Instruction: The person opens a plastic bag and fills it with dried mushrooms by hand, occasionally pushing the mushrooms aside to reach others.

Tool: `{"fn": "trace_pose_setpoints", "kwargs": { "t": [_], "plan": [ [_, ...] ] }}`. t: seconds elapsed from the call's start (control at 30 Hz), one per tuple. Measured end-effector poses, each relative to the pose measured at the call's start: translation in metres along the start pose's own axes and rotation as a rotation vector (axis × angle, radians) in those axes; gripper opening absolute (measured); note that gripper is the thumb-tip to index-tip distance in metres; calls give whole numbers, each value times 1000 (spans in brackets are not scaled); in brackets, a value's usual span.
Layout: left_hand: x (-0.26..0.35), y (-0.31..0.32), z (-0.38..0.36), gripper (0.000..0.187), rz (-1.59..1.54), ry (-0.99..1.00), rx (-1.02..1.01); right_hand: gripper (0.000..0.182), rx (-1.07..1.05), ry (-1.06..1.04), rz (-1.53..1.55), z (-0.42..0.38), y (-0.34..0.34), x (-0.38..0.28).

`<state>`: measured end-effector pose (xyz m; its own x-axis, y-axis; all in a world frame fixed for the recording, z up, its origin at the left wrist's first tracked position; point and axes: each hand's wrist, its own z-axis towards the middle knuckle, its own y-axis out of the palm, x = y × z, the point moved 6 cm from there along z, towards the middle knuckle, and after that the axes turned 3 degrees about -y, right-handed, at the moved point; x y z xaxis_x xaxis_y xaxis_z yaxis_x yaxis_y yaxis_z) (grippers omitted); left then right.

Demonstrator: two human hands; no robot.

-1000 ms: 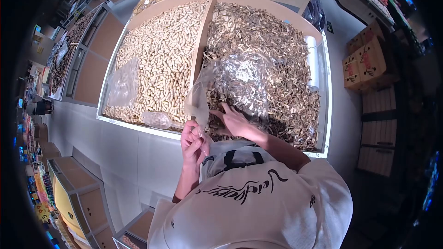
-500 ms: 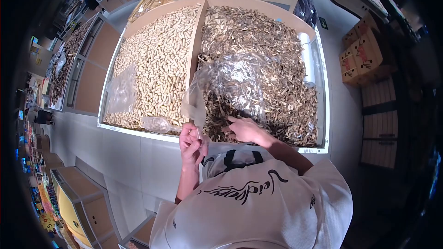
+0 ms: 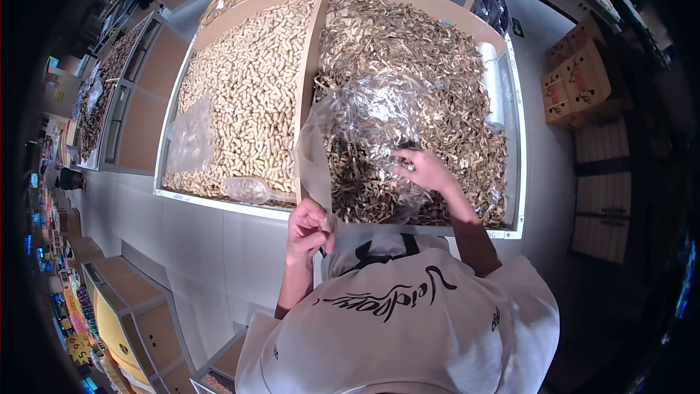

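**At mid-frame, a clear plastic bag (image 3: 313,164) in my left hand (image 3: 310,230)**

Just left of the centre of the frame, the bag hangs slack and see-through along the wooden divider (image 3: 310,73), its lower end at my left fist. Those fingers are curled in and clamped on its gathered plastic, knuckles toward the upper left, and my left forearm (image 3: 295,284) rises nearly straight from the lower middle.

Right of centre, my right hand (image 3: 426,171) is above the dried brown pieces (image 3: 430,87), palm turned toward the bag. My right forearm (image 3: 464,219) slants up and leftward from the lower right, the elbow out to the side. Thumb and fingers bend toward one another; I cannot tell whether they grip a piece or have a gap between them.

Beyond my hand, a crinkled plastic sheet (image 3: 379,106) lies on the pieces near the centre. Left of the divider are unshelled peanuts (image 3: 248,80), with a clear scoop (image 3: 248,190) resting at their near edge. A white roll (image 3: 491,87) stands along the right side, and cardboard boxes (image 3: 580,84) are stacked at the upper right.
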<state>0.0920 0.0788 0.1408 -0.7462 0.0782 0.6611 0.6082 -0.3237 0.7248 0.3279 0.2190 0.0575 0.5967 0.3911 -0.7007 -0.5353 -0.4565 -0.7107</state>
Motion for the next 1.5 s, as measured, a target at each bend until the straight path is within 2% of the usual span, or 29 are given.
{"fn": "trace_pose_setpoints", "kwargs": {
  "t": [0.07, 0.1, 0.2, 0.23, 0.4, 0.5, 0.6, 0.63, 0.73, 0.77, 0.83, 0.97, 1.17, 1.27, 1.37, 1.43, 1.5],
  "plan": [
    [-5, -1, -10, 26, 12, -111, -132, 40, -19, 119, 1, 13, -19, -2],
    [-9, -3, -16, 20, -17, -207, -196, 39, 50, 62, -36, 22, -18, 10],
    [-8, -1, -22, 20, 370, -319, -463, 43, 138, 64, -87, 62, -34, 20],
    [-9, -1, -24, 22, 313, -410, -458, 46, 136, 33, -120, 77, -42, 12],
    [-4, -6, -25, 21, 316, -403, -485, 66, 91, -145, -307, 152, -42, -16],
    [-1, -10, -22, 22, 299, -364, -543, 67, 105, -230, -359, 183, -24, -20],
    [0, -7, -17, 22, 304, -357, -566, 70, -14, -131, -453, 202, -12, -5],
    [1, -7, -16, 22, 310, -363, -566, 63, 26, -161, -420, 202, -13, -4],
    [-3, -14, -17, 24, 358, -420, -511, 54, -67, -8, -278, 189, -18, 13],
    [-4, -14, -16, 24, 350, -430, -518, 49, 47, -71, -248, 184, -12, 30],
    [-6, -14, -11, 24, 334, -448, -530, 36, 41, -114, -290, 158, -16, 23],
    [0, -7, -4, 25, 326, -435, -602, 24, -97, -338, -359, 103, -4, 39],
    [-1, -8, -5, 26, 250, -447, -648, 17, -300, -2, -410, 52, -12, 59],
    [-1, -4, -4, 25, 264, -456, -659, 15, -421, -103, -372, 59, -11, 57],
    [0, -3, -5, 24, 324, -444, -667, 23, -196, 28, -306, 105, -40, 34],
    [-1, -6, -8, 24, 345, -430, -677, 30, 58, -52, -281, 145, -55, 27],
    [1, -4, -6, 24, 324, -422, -668, 41, -107, 133, -220, 188, -53, 19]
  ]
}}
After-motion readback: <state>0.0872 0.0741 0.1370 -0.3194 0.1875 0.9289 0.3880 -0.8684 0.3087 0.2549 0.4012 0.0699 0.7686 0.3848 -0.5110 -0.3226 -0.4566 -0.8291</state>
